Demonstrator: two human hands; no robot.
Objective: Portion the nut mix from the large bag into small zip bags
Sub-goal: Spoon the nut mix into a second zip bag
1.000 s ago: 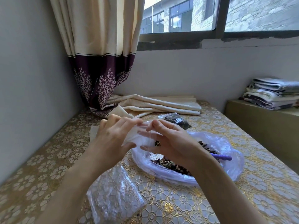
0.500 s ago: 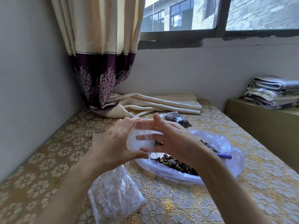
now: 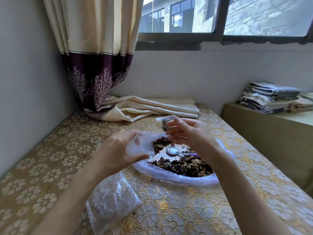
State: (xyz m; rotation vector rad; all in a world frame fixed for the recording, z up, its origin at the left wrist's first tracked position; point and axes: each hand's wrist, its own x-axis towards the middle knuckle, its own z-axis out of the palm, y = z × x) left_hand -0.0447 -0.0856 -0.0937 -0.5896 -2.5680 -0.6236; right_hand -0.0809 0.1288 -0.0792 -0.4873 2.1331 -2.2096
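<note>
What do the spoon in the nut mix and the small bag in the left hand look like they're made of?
Spoon: bowl looks like polished metal, with a bright glare; the handle appears purple, perhaps plastic, though mostly hidden. Small bag, held by the left hand: thin translucent plastic film, soft and crumpled, fingers showing through.

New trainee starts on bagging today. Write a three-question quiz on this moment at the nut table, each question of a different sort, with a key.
1. True or false: the left hand holds an empty small zip bag.
2. Where does the metal spoon lie?
A. in the right hand
B. on the nut mix in the large bag
C. on the folded cloth
3. Fill in: a zip bag already filled with nuts lies on the table beyond the ____ hand.

Key
1. True.
2. B. The right hand is empty, fingers curled above the mix.
3. right
</note>
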